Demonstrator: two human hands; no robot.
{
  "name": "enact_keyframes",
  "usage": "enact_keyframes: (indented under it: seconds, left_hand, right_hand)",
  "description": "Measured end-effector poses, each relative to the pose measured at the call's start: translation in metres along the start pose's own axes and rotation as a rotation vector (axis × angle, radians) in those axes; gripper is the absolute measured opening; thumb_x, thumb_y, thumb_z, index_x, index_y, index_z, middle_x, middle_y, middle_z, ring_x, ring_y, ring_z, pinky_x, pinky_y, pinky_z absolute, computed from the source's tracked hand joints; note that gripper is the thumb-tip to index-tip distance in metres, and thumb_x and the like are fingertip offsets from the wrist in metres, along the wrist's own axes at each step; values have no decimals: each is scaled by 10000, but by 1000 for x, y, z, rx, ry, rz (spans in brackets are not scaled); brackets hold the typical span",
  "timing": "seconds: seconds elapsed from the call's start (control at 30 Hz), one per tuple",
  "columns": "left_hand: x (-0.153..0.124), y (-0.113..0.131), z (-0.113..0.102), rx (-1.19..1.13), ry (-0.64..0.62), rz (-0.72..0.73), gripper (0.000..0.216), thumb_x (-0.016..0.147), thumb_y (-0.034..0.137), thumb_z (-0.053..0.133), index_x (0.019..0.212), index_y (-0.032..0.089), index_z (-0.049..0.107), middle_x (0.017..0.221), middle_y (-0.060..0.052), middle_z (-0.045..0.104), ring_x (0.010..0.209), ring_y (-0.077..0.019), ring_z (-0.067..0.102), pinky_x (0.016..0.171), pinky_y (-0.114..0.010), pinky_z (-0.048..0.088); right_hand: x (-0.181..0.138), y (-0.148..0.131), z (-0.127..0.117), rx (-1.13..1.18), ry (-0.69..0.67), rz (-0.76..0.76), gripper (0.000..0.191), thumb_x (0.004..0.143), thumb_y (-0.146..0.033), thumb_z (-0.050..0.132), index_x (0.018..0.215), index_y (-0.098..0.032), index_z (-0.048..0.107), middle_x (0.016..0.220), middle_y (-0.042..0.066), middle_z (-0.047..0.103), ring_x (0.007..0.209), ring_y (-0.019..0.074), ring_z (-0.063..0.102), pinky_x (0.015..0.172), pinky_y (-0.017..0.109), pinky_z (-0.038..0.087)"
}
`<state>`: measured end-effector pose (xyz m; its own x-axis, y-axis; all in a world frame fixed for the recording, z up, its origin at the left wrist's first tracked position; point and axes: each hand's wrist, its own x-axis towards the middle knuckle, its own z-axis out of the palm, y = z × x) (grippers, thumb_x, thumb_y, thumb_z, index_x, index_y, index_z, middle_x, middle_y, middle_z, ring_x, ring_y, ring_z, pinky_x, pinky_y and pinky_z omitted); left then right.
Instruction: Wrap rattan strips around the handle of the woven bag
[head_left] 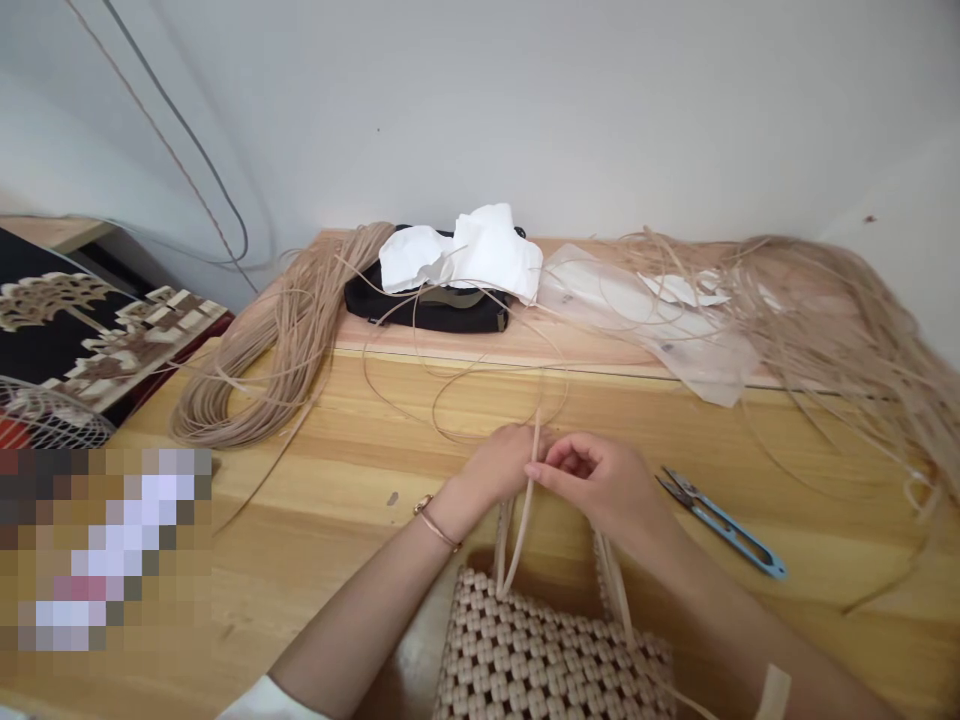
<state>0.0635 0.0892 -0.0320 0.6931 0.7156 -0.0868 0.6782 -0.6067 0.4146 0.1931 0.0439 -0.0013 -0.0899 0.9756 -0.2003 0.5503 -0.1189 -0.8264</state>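
A beige woven basket bag [540, 655] with an open checked weave stands at the table's near edge, its lower part out of frame. Its handle [613, 580] rises toward both hands. My left hand [510, 462], with a bracelet at the wrist, is closed at the top of the handle; its fingertips are mostly hidden. Thumb and forefinger of my right hand [592, 475] pinch a flat beige rattan-like strip [519, 545] that comes up from the bag's rim. To the right of my right hand lie blue-handled thread snips [724, 525].
A thick coil of beige strands [277, 350] lies at left, a looser heap of strands [832, 310] at right. A black pouch [427, 312] under white paper [491, 250] and a clear plastic bag [675, 340] sit at the back. Thin strands loop across the wooden table [300, 570].
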Motion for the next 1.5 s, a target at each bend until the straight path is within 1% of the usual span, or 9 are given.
enact_keyframes:
  seconds: [0.13, 0.23, 0.37, 0.5, 0.57, 0.67, 1.0, 1.27, 1.5]
  left_hand:
    - [0, -1, 2, 58, 10, 55, 232, 911, 204, 392, 870, 167, 618, 857, -57, 673, 767, -182, 627, 659, -256, 464]
    - [1, -2, 5, 93, 13, 98, 203, 906, 203, 419, 893, 181, 621, 895, -51, 664, 823, -191, 624, 694, -269, 468]
    - [2, -5, 8, 113, 19, 115, 210, 915, 215, 413, 913, 190, 621, 897, -43, 661, 837, -191, 622, 709, -279, 474]
    - [2, -5, 9, 119, 25, 122, 222, 923, 231, 400, 926, 198, 619, 899, -36, 660, 842, -187, 621, 703, -276, 476]
    - [1, -5, 8, 121, 28, 125, 219, 924, 233, 402, 936, 200, 619, 907, -35, 661, 844, -184, 621, 703, -273, 476]
    - [1, -4, 7, 125, 30, 129, 210, 921, 234, 411, 936, 200, 618, 906, -32, 662, 844, -183, 621, 704, -271, 476]
    - [0, -4, 7, 119, 43, 131, 224, 929, 231, 396, 936, 187, 615, 920, -39, 665, 856, -172, 625, 717, -258, 478]
    - [0, -6, 10, 113, 59, 127, 243, 937, 258, 377, 899, 174, 602, 883, -48, 664, 847, -181, 624, 734, -272, 476]
    - [0, -7, 13, 46, 79, 108, 270, 943, 280, 360, 910, 169, 604, 901, -62, 666, 854, -173, 623, 763, -279, 476]
  right_hand:
    - [-19, 12, -21, 101, 41, -18, 347, 796, -501, 516, 770, -171, 619, 593, 3, 537, 515, 112, 470, 473, 215, 378]
    - [-45, 34, -39, 61, 1, 68, 372, 826, -515, 470, 718, -178, 584, 590, 2, 507, 523, 115, 469, 478, 211, 395]
    - [-86, 69, -46, 19, -232, 177, 295, 810, -456, 523, 836, -193, 654, 753, 52, 628, 700, 177, 583, 620, 249, 477]
    - [-116, 85, -37, 9, -265, 123, 351, 678, -377, 691, 989, -219, 652, 1040, 83, 622, 961, 242, 572, 845, 317, 466]
    - [-119, 83, -32, 16, -300, 90, 371, 664, -370, 702, 996, -218, 642, 1058, 83, 600, 987, 240, 553, 864, 316, 450]
    - [-112, 75, -27, 24, -328, 84, 291, 729, -456, 621, 859, -197, 645, 889, 65, 582, 854, 210, 550, 757, 298, 450]
    - [-108, 71, -14, 248, -319, 238, 460, 695, -618, 584, 826, -181, 644, 827, 39, 505, 806, 193, 496, 723, 282, 395]
    - [-109, 68, -4, 190, -193, 286, 469, 707, -628, 551, 708, -166, 633, 730, 18, 472, 693, 149, 458, 623, 242, 367]
    - [-113, 68, 4, 156, -131, 241, 429, 806, -564, 462, 689, -175, 598, 750, 23, 499, 743, 157, 499, 680, 243, 402]
